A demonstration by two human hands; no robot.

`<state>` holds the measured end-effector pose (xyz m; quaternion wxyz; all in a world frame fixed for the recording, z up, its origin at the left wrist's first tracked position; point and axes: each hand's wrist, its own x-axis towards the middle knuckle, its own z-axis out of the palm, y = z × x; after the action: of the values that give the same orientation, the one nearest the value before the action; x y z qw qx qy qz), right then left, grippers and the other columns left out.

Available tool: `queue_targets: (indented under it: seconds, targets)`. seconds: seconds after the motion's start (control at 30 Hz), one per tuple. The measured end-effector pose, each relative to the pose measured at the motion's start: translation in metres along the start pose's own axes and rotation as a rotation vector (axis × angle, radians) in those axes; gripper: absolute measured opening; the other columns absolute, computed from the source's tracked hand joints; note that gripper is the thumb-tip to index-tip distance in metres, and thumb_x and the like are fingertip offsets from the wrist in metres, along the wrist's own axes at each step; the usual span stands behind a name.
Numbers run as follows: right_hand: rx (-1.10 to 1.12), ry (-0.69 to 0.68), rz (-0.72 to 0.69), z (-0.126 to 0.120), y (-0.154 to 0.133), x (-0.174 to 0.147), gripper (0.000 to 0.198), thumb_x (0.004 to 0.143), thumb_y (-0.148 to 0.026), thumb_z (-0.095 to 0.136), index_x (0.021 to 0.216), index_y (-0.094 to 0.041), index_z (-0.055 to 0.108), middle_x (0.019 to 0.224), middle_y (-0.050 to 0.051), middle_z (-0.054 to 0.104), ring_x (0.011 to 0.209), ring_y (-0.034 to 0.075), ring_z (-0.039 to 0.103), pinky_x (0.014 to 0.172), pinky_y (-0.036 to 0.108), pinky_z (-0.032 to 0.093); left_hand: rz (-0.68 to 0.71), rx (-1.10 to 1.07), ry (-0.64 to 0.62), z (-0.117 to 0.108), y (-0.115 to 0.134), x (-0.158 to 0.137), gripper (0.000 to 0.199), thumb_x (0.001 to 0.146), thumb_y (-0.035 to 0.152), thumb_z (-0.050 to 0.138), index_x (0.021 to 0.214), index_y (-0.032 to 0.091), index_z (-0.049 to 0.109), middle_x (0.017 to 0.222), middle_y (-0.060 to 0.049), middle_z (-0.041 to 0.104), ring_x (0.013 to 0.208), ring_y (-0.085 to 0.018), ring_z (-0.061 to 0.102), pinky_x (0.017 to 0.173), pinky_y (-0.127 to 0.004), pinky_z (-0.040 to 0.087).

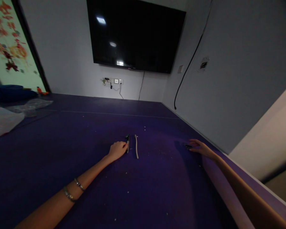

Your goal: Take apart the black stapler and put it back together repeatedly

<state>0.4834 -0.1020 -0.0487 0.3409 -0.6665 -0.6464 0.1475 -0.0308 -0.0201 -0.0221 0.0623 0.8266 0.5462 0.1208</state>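
My left hand (118, 150) is at the middle of the purple surface, its fingers closed on a slim razor-like tool (128, 144) with a dark head at the far end. Just right of it lies a thin, pale toothbrush-like stick (136, 147), slightly bent and untouched. Farther right, my right hand (199, 148) reaches in from the right side. Its thumb and a finger meet at the end of a small dark object (188, 146), too small to name, while another finger stretches out above it.
The purple surface (147, 190) carries scattered white specks. Clear plastic wrap (33, 105), a white sheet (4, 121) and a dark blue cloth-like bundle (11, 93) lie at the left. A black cable (188, 66) hangs along the right wall. A television (135, 35) hangs on the wall ahead.
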Motion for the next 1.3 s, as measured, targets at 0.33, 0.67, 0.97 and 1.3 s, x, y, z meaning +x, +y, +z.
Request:
queue_targets:
  seconds: [0.33, 0.67, 0.97, 1.3]
  targets:
    - [0.017, 0.022, -0.168, 0.065, -0.08, 0.023, 0.057, 0.062, -0.045, 0.069, 0.111, -0.021, 0.052, 0.098, 0.007, 0.062, 0.09, 0.023, 0.059, 0.084, 0.038, 0.047, 0.001, 0.01, 0.006, 0.002, 0.001, 0.0, 0.05, 0.09, 0.043, 0.024, 0.083, 0.02, 0.067, 0.081, -0.006, 0.067, 0.076, -0.019, 0.062, 0.065, -0.027, 0.04]
    - [0.1, -0.095, -0.341, 0.154, -0.17, 0.044, 0.056, 0.062, -0.038, 0.072, 0.112, -0.022, 0.051, 0.096, 0.004, 0.058, 0.087, 0.019, 0.055, 0.08, 0.035, 0.046, -0.03, 0.018, 0.002, 0.0, 0.004, -0.002, 0.047, 0.09, 0.042, 0.025, 0.085, 0.021, 0.067, 0.086, -0.006, 0.068, 0.08, -0.019, 0.062, 0.066, -0.027, 0.041]
    - [0.083, -0.15, -0.353, 0.18, -0.186, 0.057, 0.061, 0.06, -0.032, 0.074, 0.116, -0.022, 0.053, 0.098, 0.005, 0.059, 0.087, 0.019, 0.055, 0.082, 0.037, 0.045, -0.019, 0.004, 0.003, 0.001, 0.004, -0.002, 0.047, 0.09, 0.041, 0.026, 0.084, 0.02, 0.068, 0.085, -0.007, 0.067, 0.079, -0.02, 0.062, 0.069, -0.029, 0.042]
    - [0.075, -0.181, -0.367, 0.179, -0.183, 0.06, 0.061, 0.06, -0.033, 0.073, 0.118, -0.024, 0.054, 0.102, 0.006, 0.061, 0.088, 0.021, 0.056, 0.082, 0.039, 0.045, -0.02, 0.006, -0.003, 0.001, 0.004, -0.004, 0.046, 0.089, 0.041, 0.027, 0.087, 0.02, 0.068, 0.086, -0.007, 0.068, 0.08, -0.02, 0.062, 0.067, -0.029, 0.042]
